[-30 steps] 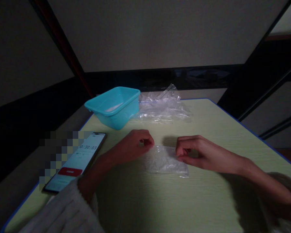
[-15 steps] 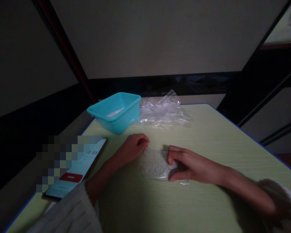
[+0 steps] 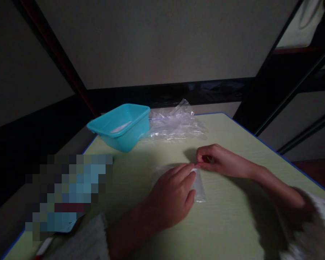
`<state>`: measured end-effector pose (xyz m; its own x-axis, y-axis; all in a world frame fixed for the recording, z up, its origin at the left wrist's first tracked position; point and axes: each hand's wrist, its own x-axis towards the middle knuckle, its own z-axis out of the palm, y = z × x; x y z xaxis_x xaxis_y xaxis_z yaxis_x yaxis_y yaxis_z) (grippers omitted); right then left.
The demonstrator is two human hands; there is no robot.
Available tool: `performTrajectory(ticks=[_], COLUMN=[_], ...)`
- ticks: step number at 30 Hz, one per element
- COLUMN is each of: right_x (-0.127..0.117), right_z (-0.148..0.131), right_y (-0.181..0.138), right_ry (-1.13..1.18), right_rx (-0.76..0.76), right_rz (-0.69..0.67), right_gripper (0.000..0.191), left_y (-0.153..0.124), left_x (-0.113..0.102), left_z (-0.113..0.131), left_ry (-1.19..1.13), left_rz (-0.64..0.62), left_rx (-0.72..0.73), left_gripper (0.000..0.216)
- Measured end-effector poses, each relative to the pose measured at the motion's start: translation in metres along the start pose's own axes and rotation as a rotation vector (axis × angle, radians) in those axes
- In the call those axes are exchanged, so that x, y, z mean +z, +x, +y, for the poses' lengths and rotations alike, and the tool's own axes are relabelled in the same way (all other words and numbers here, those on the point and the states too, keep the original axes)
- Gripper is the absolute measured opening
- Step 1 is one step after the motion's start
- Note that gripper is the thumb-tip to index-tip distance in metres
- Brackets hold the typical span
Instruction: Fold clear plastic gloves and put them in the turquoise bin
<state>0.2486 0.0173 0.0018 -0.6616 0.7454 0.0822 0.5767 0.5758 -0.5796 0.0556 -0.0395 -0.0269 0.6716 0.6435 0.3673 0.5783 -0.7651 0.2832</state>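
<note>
A small clear plastic bag (image 3: pixel 200 188) lies flat on the table in front of me, partly covered by my left hand (image 3: pixel 171 196). That hand rests on it with the fingers stretched out towards the upper right corner. Just beyond the fingertips, my right hand (image 3: pixel 215 159) is closed in a pinch at the bag's upper right corner. The bag's left part shows only faintly behind my left hand.
A turquoise plastic basket (image 3: pixel 137 134) with something white inside stands at the back left. Beside it lies a heap of clear plastic bags (image 3: pixel 173 126). A phone (image 3: pixel 70 213), mostly blurred out, is at the left. The table (image 3: pixel 233 224) has a blue edge.
My left hand has moved right and down to lie over the bag. My right hand has gone from the bag's right side up to its upper corner. The view has shifted slightly.
</note>
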Motion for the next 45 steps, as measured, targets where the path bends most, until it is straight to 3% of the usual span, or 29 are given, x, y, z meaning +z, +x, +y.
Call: performTrajectory(ticks=[3, 7, 9, 15, 30, 38, 45], right_x=[-0.003, -0.007, -0.007, -0.007, -0.004, -0.005, -0.003], right_z=[0.003, 0.006, 0.008, 0.003, 0.006, -0.002, -0.004], right_y=[0.000, 0.000, 0.000, -0.003, -0.003, -0.003, -0.005], right_ry=[-0.075, -0.154, -0.188, -0.176, -0.210, -0.213, -0.205], right_rx=[-0.004, 0.004, 0.011, -0.008, -0.058, -0.099, -0.083], right_rz=[-0.021, -0.007, 0.013, -0.100, -0.096, 0.060, -0.045], right_gripper=[0.016, 0.012, 0.013, 0.012, 0.018, 0.021, 0.018], left_y=[-0.001, -0.003, -0.004, -0.005, -0.005, -0.001, -0.009], left_x=[0.003, 0.003, 0.002, 0.002, 0.002, -0.003, 0.009], left_z=[0.006, 0.002, -0.001, -0.002, 0.001, -0.006, -0.020], left_ry=[0.044, 0.063, 0.058, 0.026, -0.053, 0.083, 0.211], left_rz=[-0.139, -0.273, -0.308, -0.350, -0.344, -0.139, -0.179], left_rx=[0.064, 0.104, 0.120, 0.103, 0.022, -0.183, -0.193], left_gripper=[0.049, 0.057, 0.059, 0.062, 0.069, 0.044, 0.047])
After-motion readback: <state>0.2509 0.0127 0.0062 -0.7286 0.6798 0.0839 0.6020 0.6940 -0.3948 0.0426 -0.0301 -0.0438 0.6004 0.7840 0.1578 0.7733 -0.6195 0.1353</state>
